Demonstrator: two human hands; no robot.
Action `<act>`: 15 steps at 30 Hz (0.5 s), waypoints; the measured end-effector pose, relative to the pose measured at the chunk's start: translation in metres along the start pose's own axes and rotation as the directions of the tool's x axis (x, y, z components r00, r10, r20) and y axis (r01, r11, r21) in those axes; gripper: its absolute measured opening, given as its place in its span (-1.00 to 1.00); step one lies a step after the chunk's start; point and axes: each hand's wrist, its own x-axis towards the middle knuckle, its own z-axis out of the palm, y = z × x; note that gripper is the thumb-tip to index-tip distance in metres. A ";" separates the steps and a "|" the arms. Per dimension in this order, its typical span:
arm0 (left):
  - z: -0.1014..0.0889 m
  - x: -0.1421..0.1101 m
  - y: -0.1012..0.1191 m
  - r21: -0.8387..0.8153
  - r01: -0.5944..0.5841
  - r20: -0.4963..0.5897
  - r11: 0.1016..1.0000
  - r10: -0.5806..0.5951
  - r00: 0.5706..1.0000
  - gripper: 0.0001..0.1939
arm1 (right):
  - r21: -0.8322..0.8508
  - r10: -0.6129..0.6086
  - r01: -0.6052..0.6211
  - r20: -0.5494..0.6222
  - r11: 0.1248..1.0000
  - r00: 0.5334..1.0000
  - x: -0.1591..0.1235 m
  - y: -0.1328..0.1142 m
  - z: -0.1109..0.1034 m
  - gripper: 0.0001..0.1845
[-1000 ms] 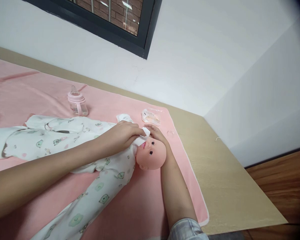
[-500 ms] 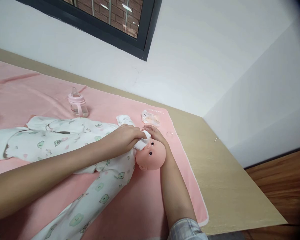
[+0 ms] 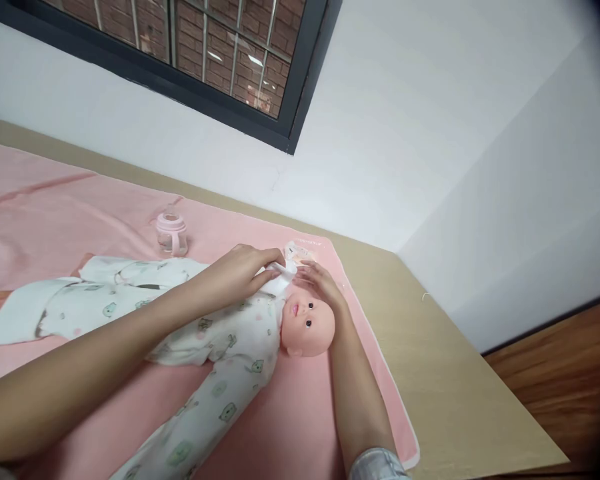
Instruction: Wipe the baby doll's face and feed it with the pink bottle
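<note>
A baby doll (image 3: 307,330) lies on its back on a pink blanket (image 3: 290,420), dressed in a white outfit with green animal prints. My left hand (image 3: 247,270) pinches a white cloth (image 3: 281,280) between thumb and fingers, just beside the doll's face and over its shoulder. The doll's eyes and pink mouth are uncovered. On the far side of the head rests my right hand (image 3: 324,283), its fingers extended and apart, the forearm running along the crown. Whether that palm touches the head is hidden.
A pink-lidded baby bottle (image 3: 172,235) stands on the blanket by the doll's legs. Beyond my hands lies a small clear plastic packet (image 3: 297,252). The wooden tabletop (image 3: 460,393) meets a white wall (image 3: 370,133) with a dark-framed window (image 3: 287,127).
My left hand has lifted the white cloth off the doll's mouth and moved it away from the face. The camera view has tilted up a little.
</note>
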 end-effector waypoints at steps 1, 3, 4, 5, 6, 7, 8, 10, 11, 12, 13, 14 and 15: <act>-0.004 0.001 -0.004 -0.007 -0.012 0.001 1.000 0.012 1.000 -0.69 | -0.035 -0.060 0.060 -0.010 0.998 0.998 -0.006 -0.013 0.003 -0.50; -0.010 0.002 -0.013 -0.019 -0.040 -0.013 0.999 0.040 0.999 -0.70 | -0.149 -0.175 0.174 0.004 0.973 0.985 -0.021 -0.042 0.014 -0.57; -0.013 0.002 -0.018 -0.024 -0.048 -0.023 0.999 0.048 0.999 -0.70 | -0.209 -0.240 0.240 0.025 0.948 0.970 -0.030 -0.057 0.022 -0.61; -0.016 0.003 -0.022 -0.029 -0.051 -0.034 0.998 0.050 0.998 -0.70 | -0.283 -0.287 0.293 0.066 0.913 0.956 -0.040 -0.071 0.032 -0.65; -0.019 0.003 -0.026 -0.032 -0.052 -0.042 0.998 0.051 0.998 -0.71 | -0.370 -0.327 0.347 0.119 0.862 0.938 -0.051 -0.084 0.044 -0.68; -0.021 0.003 -0.030 -0.028 -0.051 -0.045 0.998 0.050 0.998 -0.72 | -0.431 -0.359 0.404 0.186 0.807 0.915 -0.061 -0.095 0.056 -0.72; -0.023 0.002 -0.033 -0.018 -0.052 -0.047 0.999 0.051 0.998 -0.72 | -0.478 -0.384 0.457 0.249 0.750 0.889 -0.072 -0.104 0.069 -0.75; -0.026 0.001 -0.038 0.005 -0.058 -0.043 0.998 0.058 0.997 -0.73 | -0.610 -0.387 0.510 0.334 0.606 0.860 -0.089 -0.113 0.094 -0.78; -0.027 0.000 -0.040 0.009 -0.061 -0.038 0.998 0.062 0.997 -0.73 | -0.660 -0.378 0.510 0.348 0.551 0.858 -0.095 -0.115 0.105 -0.78; -0.028 0.000 -0.041 0.006 -0.064 -0.033 0.998 0.064 0.997 -0.73 | -0.703 -0.361 0.500 0.354 0.506 0.863 -0.100 -0.115 0.113 -0.78; -0.030 -0.001 -0.043 -0.001 -0.066 -0.031 0.998 0.066 0.997 -0.73 | -0.737 -0.338 0.482 0.354 0.473 0.872 -0.104 -0.114 0.120 -0.78; -0.031 -0.001 -0.043 -0.007 -0.065 -0.031 0.998 0.065 0.997 -0.74 | -0.765 -0.312 0.463 0.352 0.447 0.883 -0.106 -0.113 0.126 -0.78; -0.032 -0.002 -0.044 -0.006 -0.057 -0.033 0.998 0.057 0.998 -0.74 | -0.788 -0.288 0.445 0.349 0.425 0.892 -0.108 -0.112 0.130 -0.78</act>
